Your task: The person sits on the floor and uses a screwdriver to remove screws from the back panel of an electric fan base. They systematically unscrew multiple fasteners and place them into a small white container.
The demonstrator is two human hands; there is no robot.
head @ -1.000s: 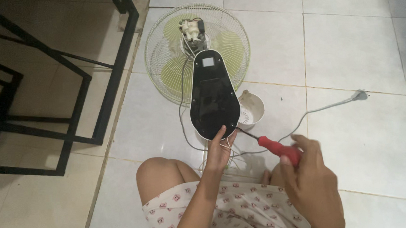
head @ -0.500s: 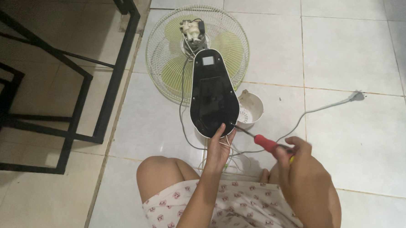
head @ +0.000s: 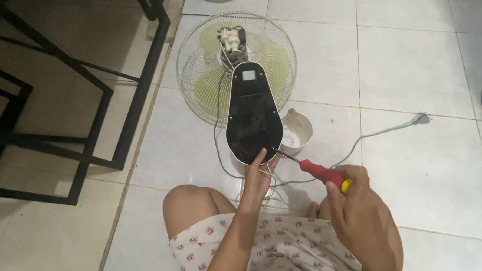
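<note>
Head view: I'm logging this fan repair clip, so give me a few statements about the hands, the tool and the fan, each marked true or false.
1. The right hand holds a red-handled screwdriver. True.
2. The screwdriver's tip points at the lower edge of the black fan base. True.
3. The left hand rests flat on the tiled floor, away from the fan. False: its fingers touch the lower end of the black base.
4. The fan's wire guard stands upright. False: it lies flat on the floor, green blades inside.
5. A small white cup-shaped part lies to the right of the base. True.
</note>
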